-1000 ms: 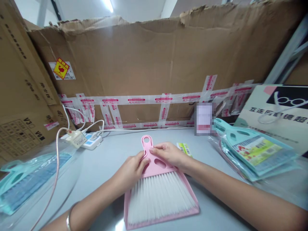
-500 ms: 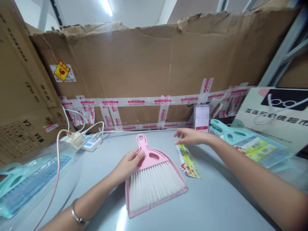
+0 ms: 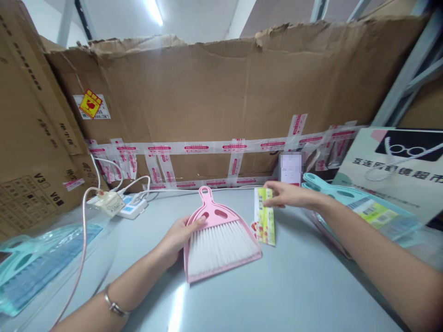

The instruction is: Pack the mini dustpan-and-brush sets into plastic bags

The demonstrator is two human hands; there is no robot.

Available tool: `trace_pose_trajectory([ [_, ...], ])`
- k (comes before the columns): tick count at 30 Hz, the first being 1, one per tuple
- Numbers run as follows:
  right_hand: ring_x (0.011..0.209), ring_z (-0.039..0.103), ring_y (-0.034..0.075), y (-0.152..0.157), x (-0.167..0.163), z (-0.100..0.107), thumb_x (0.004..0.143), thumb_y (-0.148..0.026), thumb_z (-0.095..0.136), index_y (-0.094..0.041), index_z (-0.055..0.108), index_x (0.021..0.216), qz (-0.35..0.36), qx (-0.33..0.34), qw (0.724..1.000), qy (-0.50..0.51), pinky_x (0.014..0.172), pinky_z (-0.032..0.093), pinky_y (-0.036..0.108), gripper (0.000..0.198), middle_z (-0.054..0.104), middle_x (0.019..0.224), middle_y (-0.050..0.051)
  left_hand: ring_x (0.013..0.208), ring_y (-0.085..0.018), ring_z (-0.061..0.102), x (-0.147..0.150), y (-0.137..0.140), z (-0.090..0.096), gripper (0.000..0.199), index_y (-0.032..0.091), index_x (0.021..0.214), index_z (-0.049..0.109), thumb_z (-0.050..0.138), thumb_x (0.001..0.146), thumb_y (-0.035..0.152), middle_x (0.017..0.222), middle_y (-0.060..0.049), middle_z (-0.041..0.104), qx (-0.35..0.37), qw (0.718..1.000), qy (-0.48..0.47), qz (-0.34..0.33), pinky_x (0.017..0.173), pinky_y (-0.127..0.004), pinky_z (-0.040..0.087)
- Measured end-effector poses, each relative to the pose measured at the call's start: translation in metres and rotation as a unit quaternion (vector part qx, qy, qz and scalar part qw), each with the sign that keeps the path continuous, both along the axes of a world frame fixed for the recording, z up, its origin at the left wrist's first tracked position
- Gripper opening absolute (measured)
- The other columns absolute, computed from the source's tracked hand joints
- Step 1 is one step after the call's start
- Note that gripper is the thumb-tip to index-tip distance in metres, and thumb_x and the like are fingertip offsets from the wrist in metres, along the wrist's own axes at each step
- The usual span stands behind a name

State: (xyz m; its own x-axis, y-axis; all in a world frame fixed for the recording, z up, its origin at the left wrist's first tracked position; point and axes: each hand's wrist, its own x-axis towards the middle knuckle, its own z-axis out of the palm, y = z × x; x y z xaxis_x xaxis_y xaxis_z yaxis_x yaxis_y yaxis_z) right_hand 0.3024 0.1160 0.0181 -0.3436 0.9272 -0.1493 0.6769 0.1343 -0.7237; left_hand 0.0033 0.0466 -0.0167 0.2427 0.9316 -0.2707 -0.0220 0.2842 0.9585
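My left hand is closed on the left edge of a pink dustpan, its thumb over the pink hand brush nested in it. The brush has white bristles that fan toward me, and the handles point away. To the right, my right hand pinches a yellow-green and white printed label card between thumb and fingers near its upper right edge. The card stands close beside the dustpan's right side, its lower left corner near the rim.
Teal dustpan sets in clear plastic lie at the left and right. A white power strip with plugs and cables sits at the back left. Cardboard boxes wall the back; a paper bag and a phone-like screen stand at right.
My right hand has taken hold of the label card and raised it from the table, turning it more upright. My left hand has shifted the dustpan and brush slightly away from me.
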Motion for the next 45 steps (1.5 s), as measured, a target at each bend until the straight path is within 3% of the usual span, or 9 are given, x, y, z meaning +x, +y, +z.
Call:
trace_pose_trajectory([
  [6, 0.041, 0.042, 0.003, -0.054, -0.042, 0.034, 0.054, -0.043, 0.073, -0.022, 0.046, 0.089, 0.000, 0.011, 0.914, 0.405, 0.040, 0.032, 0.019, 0.049, 0.056, 0.065, -0.005, 0.064, -0.018, 0.065, 0.007, -0.003, 0.000, 0.039, 0.009, 0.082, 0.064, 0.064, 0.071, 0.046, 0.075, -0.012, 0.071, -0.045, 0.994, -0.056, 0.078, 0.060, -0.025, 0.049],
  [10, 0.044, 0.052, 0.007, -0.067, -0.085, 0.007, 0.059, -0.034, 0.072, -0.021, 0.040, 0.088, 0.057, -0.095, 0.929, 0.353, 0.043, 0.040, 0.019, 0.046, 0.058, 0.058, -0.006, 0.065, -0.021, 0.066, 0.010, -0.004, 0.005, 0.045, 0.008, 0.090, 0.062, 0.061, 0.072, 0.050, 0.077, -0.014, 0.071, -0.040, 0.992, -0.092, 0.082, 0.062, -0.029, 0.051],
  [20, 0.046, 0.053, 0.009, -0.062, -0.105, -0.028, 0.068, -0.029, 0.062, -0.023, 0.032, 0.088, -0.070, -0.019, 0.948, 0.309, 0.047, 0.049, 0.027, 0.036, 0.054, 0.069, -0.007, 0.080, -0.025, 0.067, 0.008, -0.003, -0.002, 0.052, 0.011, 0.100, 0.057, 0.079, 0.056, 0.029, 0.086, -0.011, 0.071, 0.049, 0.993, -0.076, 0.074, 0.071, -0.033, 0.053],
  [26, 0.083, 0.053, 0.016, -0.071, -0.118, -0.045, 0.057, -0.035, 0.073, -0.024, 0.035, 0.102, -0.238, 0.258, 0.866, 0.355, 0.071, 0.046, 0.031, 0.060, 0.048, 0.101, 0.003, 0.087, -0.026, 0.065, 0.004, -0.002, 0.005, 0.052, 0.013, 0.103, 0.054, 0.077, 0.059, 0.027, 0.100, -0.013, 0.067, 0.118, 0.980, -0.076, 0.144, 0.074, -0.035, 0.053],
  [32, 0.092, 0.059, 0.020, -0.084, -0.134, -0.042, 0.064, -0.040, 0.070, -0.021, 0.048, 0.106, -0.123, -0.100, 0.801, 0.577, 0.077, 0.049, 0.034, 0.051, 0.062, 0.105, 0.006, 0.093, -0.025, 0.063, 0.013, -0.009, 0.007, 0.051, 0.013, 0.109, 0.050, 0.072, 0.065, 0.028, 0.110, -0.014, 0.063, 0.163, 0.975, -0.087, 0.121, 0.080, -0.035, 0.051],
  [35, 0.079, 0.064, 0.020, -0.088, -0.135, -0.039, 0.063, -0.034, 0.073, -0.017, 0.056, 0.097, -0.132, -0.151, 0.776, 0.598, 0.070, 0.052, 0.033, 0.041, 0.069, 0.087, 0.005, 0.092, -0.024, 0.062, 0.008, -0.008, 0.020, 0.048, 0.014, 0.111, 0.050, 0.065, 0.070, 0.036, 0.109, -0.013, 0.063, 0.196, 0.980, 0.015, 0.036, 0.078, -0.035, 0.051],
  [38, 0.074, 0.066, 0.020, -0.088, -0.134, -0.040, 0.061, -0.030, 0.075, -0.017, 0.059, 0.094, -0.164, -0.156, 0.765, 0.603, 0.066, 0.054, 0.032, 0.039, 0.071, 0.085, 0.004, 0.098, -0.023, 0.057, -0.036, -0.007, 0.063, 0.043, 0.016, 0.107, 0.055, 0.058, 0.074, 0.043, 0.108, -0.009, 0.062, 0.335, 0.896, 0.283, 0.073, 0.081, -0.033, 0.047],
  [42, 0.075, 0.067, 0.020, -0.086, -0.131, -0.042, 0.060, -0.030, 0.076, -0.015, 0.061, 0.088, -0.164, -0.173, 0.767, 0.595, 0.066, 0.055, 0.030, 0.035, 0.071, 0.084, 0.005, 0.093, -0.024, 0.056, -0.146, -0.018, 0.114, 0.033, 0.017, 0.100, 0.058, 0.040, 0.083, 0.038, 0.101, -0.007, 0.062, 0.364, 0.590, 0.647, 0.318, 0.081, -0.038, 0.042],
  [45, 0.077, 0.067, 0.020, -0.085, -0.131, -0.044, 0.061, -0.028, 0.075, -0.015, 0.061, 0.089, -0.160, -0.183, 0.768, 0.592, 0.069, 0.055, 0.030, 0.035, 0.071, 0.085, 0.006, 0.081, -0.029, 0.058, -0.212, -0.025, 0.100, 0.037, 0.014, 0.092, 0.062, 0.050, 0.074, 0.045, 0.092, -0.012, 0.064, 0.175, 0.584, 0.769, 0.194, 0.070, -0.041, 0.044],
])
